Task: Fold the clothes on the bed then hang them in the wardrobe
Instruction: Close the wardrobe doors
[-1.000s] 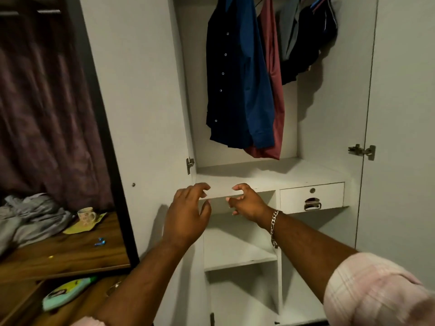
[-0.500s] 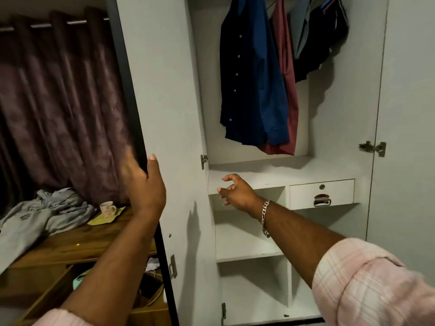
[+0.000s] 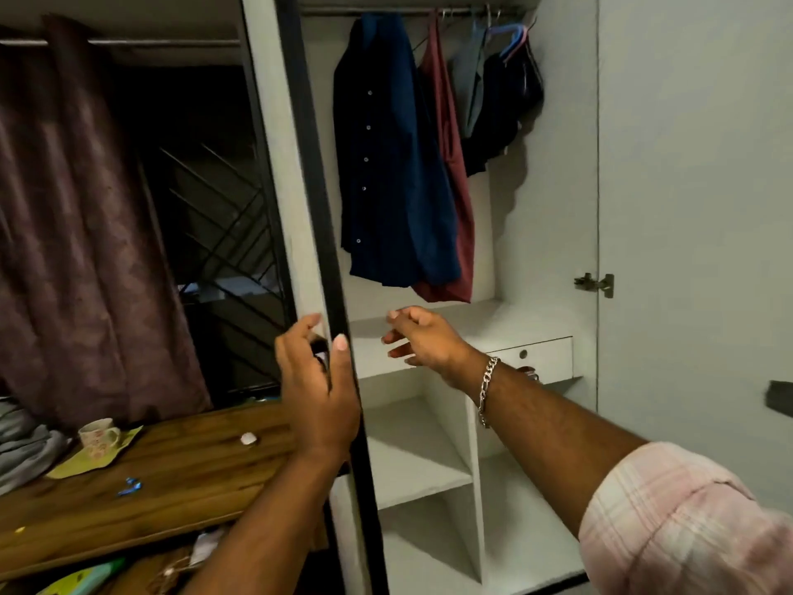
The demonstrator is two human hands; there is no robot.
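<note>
Hanging from the rail (image 3: 386,11) at the top of the wardrobe (image 3: 553,186): a dark blue button shirt (image 3: 386,173), a maroon garment (image 3: 455,199) just behind it, then grey and black items on hangers (image 3: 506,100) further right. Those are the task clothes in view; the bed isn't in view.

Left hand (image 3: 317,392) wraps the dark edge of the left door (image 3: 313,165), thumb on the near face, fingers curled round the far side, so that grip is closed on the door. The door stands edge-on between the hands and cuts across the left part of the opening.

Right hand (image 3: 422,339) is in front of the white shelf (image 3: 485,319), fingers loosely curled, holding nothing. Can't tell if it touches the shelf edge. Chain bracelet (image 3: 487,390) on that wrist, pink plaid sleeve (image 3: 686,521) pushed up.

Drawer (image 3: 545,354) with keyhole sits under the shelf on the right, its handle mostly hidden by the right forearm. Open white cubbies below. Right door (image 3: 695,208) is swung open, hinge (image 3: 594,284) showing.

Left of the wardrobe: wooden tabletop (image 3: 171,478) with a floral cup (image 3: 98,436) on a yellow mat (image 3: 86,463), a small white object (image 3: 249,439), blue bits (image 3: 130,487), and grey cloth (image 3: 25,448) at the far edge. Purple curtain (image 3: 86,229) behind, dark window with a metal grille (image 3: 214,199).
</note>
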